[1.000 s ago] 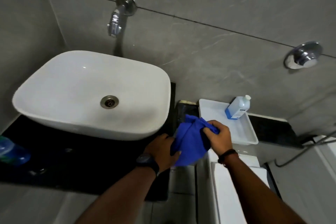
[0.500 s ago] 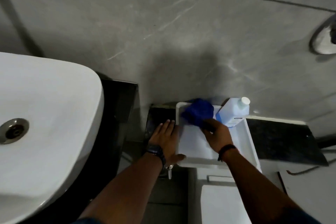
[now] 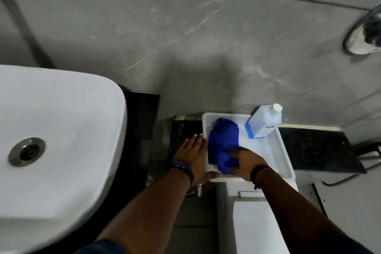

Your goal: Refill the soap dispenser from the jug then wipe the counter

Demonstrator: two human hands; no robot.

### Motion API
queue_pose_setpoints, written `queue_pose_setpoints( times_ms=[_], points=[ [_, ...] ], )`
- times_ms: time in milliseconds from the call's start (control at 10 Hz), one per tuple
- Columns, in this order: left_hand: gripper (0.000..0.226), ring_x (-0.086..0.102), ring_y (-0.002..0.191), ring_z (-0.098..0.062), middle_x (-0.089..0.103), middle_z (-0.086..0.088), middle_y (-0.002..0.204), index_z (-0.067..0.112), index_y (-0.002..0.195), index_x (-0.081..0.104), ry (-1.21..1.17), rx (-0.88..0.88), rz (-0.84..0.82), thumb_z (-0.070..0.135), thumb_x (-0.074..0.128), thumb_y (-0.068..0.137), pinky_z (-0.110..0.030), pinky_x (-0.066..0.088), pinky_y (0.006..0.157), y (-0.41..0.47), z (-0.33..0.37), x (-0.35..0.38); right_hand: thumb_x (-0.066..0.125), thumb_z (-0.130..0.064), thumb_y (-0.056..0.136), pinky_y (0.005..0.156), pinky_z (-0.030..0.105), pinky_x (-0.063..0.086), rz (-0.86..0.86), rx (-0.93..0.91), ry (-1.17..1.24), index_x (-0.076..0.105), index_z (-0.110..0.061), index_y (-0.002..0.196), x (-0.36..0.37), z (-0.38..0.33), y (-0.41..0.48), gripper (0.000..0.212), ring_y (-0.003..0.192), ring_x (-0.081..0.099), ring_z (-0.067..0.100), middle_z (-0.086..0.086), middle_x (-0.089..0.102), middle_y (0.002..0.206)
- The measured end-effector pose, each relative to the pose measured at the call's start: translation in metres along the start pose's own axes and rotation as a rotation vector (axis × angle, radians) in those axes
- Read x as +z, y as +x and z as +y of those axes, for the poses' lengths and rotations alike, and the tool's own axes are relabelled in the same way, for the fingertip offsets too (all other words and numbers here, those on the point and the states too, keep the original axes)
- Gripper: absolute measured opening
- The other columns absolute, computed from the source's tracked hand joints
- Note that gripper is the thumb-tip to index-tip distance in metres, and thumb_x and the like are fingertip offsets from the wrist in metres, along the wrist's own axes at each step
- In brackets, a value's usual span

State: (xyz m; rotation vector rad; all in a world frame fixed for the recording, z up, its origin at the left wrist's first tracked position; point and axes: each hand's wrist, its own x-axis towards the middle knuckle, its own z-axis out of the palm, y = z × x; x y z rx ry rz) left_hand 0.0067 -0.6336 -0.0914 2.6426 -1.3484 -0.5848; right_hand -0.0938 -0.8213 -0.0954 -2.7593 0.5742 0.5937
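Seen from above, two bare forearms reach forward from the bottom edge. A white toilet lid sits low on the right, directly below the right forearm.

The left hand, with a dark watch on its wrist, lies flat with its fingers straight along the left rim of a white tray, its thumb hooked around the tray's near left corner. The hand steadies the tray rather than gripping anything else.

The right hand, with a dark band at the wrist, is curled closed on a bunched blue cloth. It presses the cloth onto the tray floor, in the tray's left half. The cloth stretches from the hand toward the tray's far left corner.

In the tray's far right corner a pale blue jug with a white cap stands tilted, leaning toward the wall.

The tray rests on a dark speckled bench that runs on to the right.

To the left, well apart from the tray, a large white basin with a metal drain fills that side of the view.

Behind everything rises a grey tiled wall. A round chrome fitting is mounted on it at the far right edge, blurred.
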Motion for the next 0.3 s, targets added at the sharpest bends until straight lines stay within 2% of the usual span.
queue_pose_setpoints(
  times_ms=[100, 200, 300],
  points=[
    [0.107, 0.002, 0.146, -0.026, 0.004, -0.010, 0.159, 0.013, 0.147, 0.004, -0.030, 0.047, 0.117, 0.075, 0.047, 0.071, -0.041, 0.002, 0.117, -0.032, 0.001, -0.049, 0.065, -0.040, 0.082, 0.089, 0.034, 0.046, 0.368, 0.118, 0.299, 0.052, -0.025, 0.128, -0.045, -0.040, -0.039, 0.050, 0.108, 0.058, 0.026, 0.007, 0.062, 0.122],
    [0.103, 0.013, 0.144, -0.028, 0.017, -0.011, 0.156, 0.014, 0.146, 0.015, -0.040, 0.076, 0.249, 0.074, 0.051, 0.070, -0.042, 0.011, 0.117, -0.062, -0.006, -0.100, 0.069, -0.031, 0.081, 0.088, 0.034, 0.048, 0.666, 0.087, 0.514, 0.060, -0.019, 0.120, -0.094, -0.079, -0.074, 0.042, 0.105, 0.060, 0.026, 0.008, 0.067, 0.115],
    [0.093, 0.031, 0.136, -0.030, 0.034, -0.013, 0.148, 0.013, 0.141, 0.029, -0.001, 0.145, 0.449, 0.069, 0.055, 0.071, -0.042, 0.026, 0.112, -0.124, -0.028, -0.177, 0.072, -0.024, 0.081, 0.083, 0.031, 0.053, 1.026, -0.150, 0.839, 0.066, -0.019, 0.109, -0.174, -0.150, -0.149, 0.030, 0.102, 0.063, 0.017, 0.000, 0.069, 0.107]
  ],
)
